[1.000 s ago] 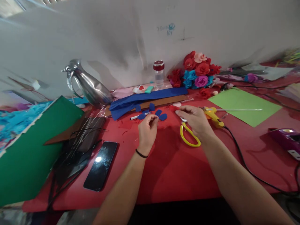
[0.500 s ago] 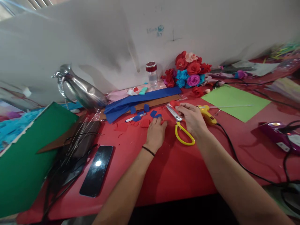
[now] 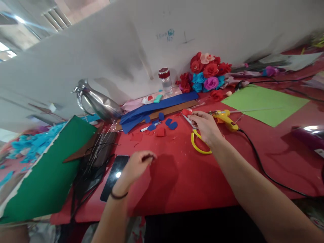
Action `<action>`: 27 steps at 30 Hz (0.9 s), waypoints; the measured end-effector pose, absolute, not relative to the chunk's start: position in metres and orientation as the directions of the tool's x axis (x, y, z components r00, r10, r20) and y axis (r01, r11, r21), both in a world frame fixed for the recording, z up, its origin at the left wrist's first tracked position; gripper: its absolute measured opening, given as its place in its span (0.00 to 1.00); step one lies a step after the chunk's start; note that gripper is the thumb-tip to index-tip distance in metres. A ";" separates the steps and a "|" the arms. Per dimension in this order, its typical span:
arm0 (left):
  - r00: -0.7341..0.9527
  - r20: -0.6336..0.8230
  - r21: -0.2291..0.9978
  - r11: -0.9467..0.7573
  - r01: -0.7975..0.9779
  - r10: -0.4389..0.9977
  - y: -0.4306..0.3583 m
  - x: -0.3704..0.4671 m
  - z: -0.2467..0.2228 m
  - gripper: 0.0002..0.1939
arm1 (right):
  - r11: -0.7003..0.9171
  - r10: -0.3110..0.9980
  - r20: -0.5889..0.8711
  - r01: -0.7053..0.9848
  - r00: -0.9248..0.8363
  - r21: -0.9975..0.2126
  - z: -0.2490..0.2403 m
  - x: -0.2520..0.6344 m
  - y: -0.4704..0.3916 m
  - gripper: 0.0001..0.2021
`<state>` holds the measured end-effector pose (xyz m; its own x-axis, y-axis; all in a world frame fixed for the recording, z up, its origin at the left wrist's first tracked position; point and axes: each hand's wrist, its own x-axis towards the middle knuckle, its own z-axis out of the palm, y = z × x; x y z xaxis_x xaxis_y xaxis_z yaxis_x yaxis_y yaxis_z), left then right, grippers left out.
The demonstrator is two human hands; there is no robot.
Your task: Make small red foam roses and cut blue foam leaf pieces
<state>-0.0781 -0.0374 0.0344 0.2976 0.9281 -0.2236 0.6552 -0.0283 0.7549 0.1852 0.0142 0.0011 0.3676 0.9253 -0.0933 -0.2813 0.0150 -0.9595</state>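
Observation:
My left hand (image 3: 138, 165), with a dark band on its wrist, hovers over the red table beside a phone (image 3: 113, 179). It is smeared by motion, its fingers curled, and I cannot make out anything in them. The fingers of my right hand (image 3: 204, 125) are closed on a small red paper piece (image 3: 186, 112). Partly behind that hand lie yellow-handled scissors (image 3: 196, 143). Blue paper petals (image 3: 173, 125), a red paper square (image 3: 160, 132) and a marker (image 3: 149, 127) are spread between the hands. A yellow glue gun (image 3: 226, 119) rests right of my right hand.
Blue crepe paper (image 3: 141, 113), a lidded glass jar (image 3: 165, 81) and paper roses (image 3: 210, 71) stand toward the wall. Green paper (image 3: 265, 103) lies right; a glue gun cord (image 3: 255, 162) crosses the table. A metal jug (image 3: 98, 101) and green board (image 3: 50, 172) are left.
My left hand has pulled back from the blue petals, toward me and left, to beside the phone. My right hand stays near the scissors with the red piece. The view has shifted slightly.

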 end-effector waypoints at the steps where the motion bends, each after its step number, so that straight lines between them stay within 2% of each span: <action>1: 0.366 -0.309 0.658 -0.080 0.749 0.878 -0.050 -0.090 0.043 0.10 | 0.008 0.925 -0.104 -0.290 0.366 -0.957 0.001 0.184 0.014 0.06; 3: 0.430 -0.444 0.509 -0.173 0.843 0.787 -0.068 -0.105 0.057 0.10 | -0.007 0.925 -0.121 -0.301 0.361 -0.954 0.002 0.181 0.013 0.06; 5: 0.448 -0.451 0.459 -0.230 0.858 0.772 -0.071 -0.102 0.062 0.09 | -0.010 0.931 -0.115 -0.292 0.345 -0.956 0.002 0.177 0.011 0.06; 8: 0.379 -0.236 0.421 -0.258 0.870 0.895 -0.047 -0.065 0.046 0.12 | 0.006 0.944 -0.083 -0.267 0.320 -0.964 0.004 0.172 0.008 0.06; 10: 0.245 -0.056 0.465 -0.192 0.864 0.968 -0.023 -0.033 0.026 0.11 | -0.001 0.943 -0.094 -0.279 0.319 -0.960 0.004 0.171 0.007 0.07; 11: 0.216 -0.016 0.488 -0.181 0.854 0.976 -0.012 -0.018 0.016 0.11 | -0.010 0.941 -0.108 -0.293 0.321 -0.956 0.004 0.170 0.007 0.07; 13: 0.164 0.040 0.477 -0.163 0.864 0.986 0.004 0.005 0.000 0.11 | -0.019 0.941 -0.124 -0.315 0.315 -0.949 0.003 0.169 0.008 0.07; 17: 0.164 0.022 0.438 -0.157 0.885 0.986 0.008 0.018 -0.014 0.10 | 0.007 0.958 -0.082 -0.309 0.274 -0.951 0.001 0.165 0.007 0.06; 19: 0.140 0.034 0.501 -0.139 0.854 0.989 0.006 0.015 -0.016 0.10 | 0.018 0.963 -0.065 -0.303 0.263 -0.953 0.000 0.162 0.007 0.06; 22: 0.010 0.079 0.726 -0.064 0.684 0.997 0.009 0.008 -0.017 0.08 | 0.004 0.964 -0.081 -0.321 0.252 -0.947 0.000 0.159 0.005 0.06; 25: -0.125 -0.026 0.944 0.065 0.323 0.992 0.014 0.007 -0.012 0.09 | -0.034 0.965 -0.136 -0.411 0.222 -0.911 -0.001 0.158 0.004 0.09; 27: -0.153 -0.144 0.986 0.156 0.067 0.978 0.015 0.010 -0.005 0.10 | -0.076 0.972 -0.175 -0.494 0.157 -0.866 -0.003 0.156 0.004 0.10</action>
